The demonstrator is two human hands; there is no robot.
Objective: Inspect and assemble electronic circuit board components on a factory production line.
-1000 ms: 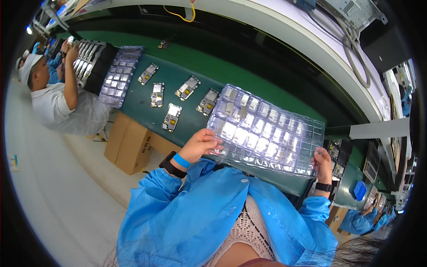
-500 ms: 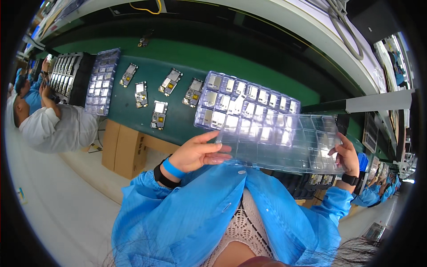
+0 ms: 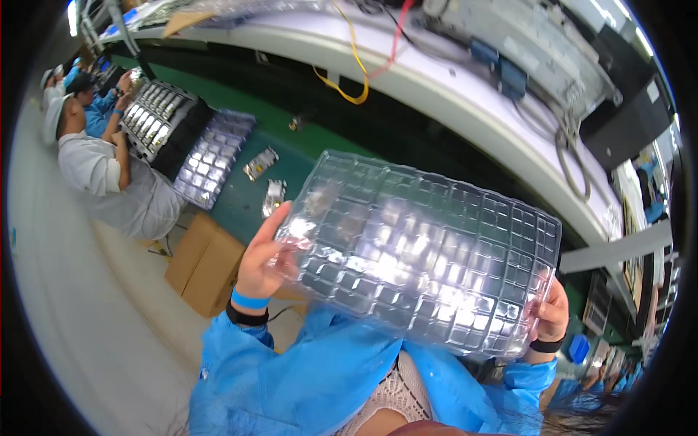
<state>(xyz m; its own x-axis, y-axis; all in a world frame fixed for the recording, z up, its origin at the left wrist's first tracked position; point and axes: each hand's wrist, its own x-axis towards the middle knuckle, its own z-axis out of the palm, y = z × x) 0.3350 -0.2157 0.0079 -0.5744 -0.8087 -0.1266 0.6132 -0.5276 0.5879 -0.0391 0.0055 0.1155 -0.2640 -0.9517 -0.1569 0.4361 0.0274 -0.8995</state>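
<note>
A clear plastic tray (image 3: 349,243), moulded into rows of small square compartments, is lifted in front of me and tilted. My left hand (image 3: 258,267) grips its left end, thumb along the edge. At the opposite end, my right hand (image 3: 551,314) is closed around the lower right corner. Bright patches show through the plastic, and the filled tray on the bench behind it is mostly hidden. Two small circuit boards (image 3: 260,163) lie on the green bench mat beyond my left hand.
A filled compartment tray (image 3: 216,156) lies at the left, beside a black rack (image 3: 161,116) of parts. A person in white (image 3: 91,163) works there. Below stands a cardboard box (image 3: 203,261). The shelf (image 3: 465,109) overhead carries equipment and cables; a grey bar (image 3: 618,247) juts in at right.
Both hands have raised the clear tray and tipped its face toward me, so it fills more of the view. My view has swung, bringing more of the overhead shelf in.
</note>
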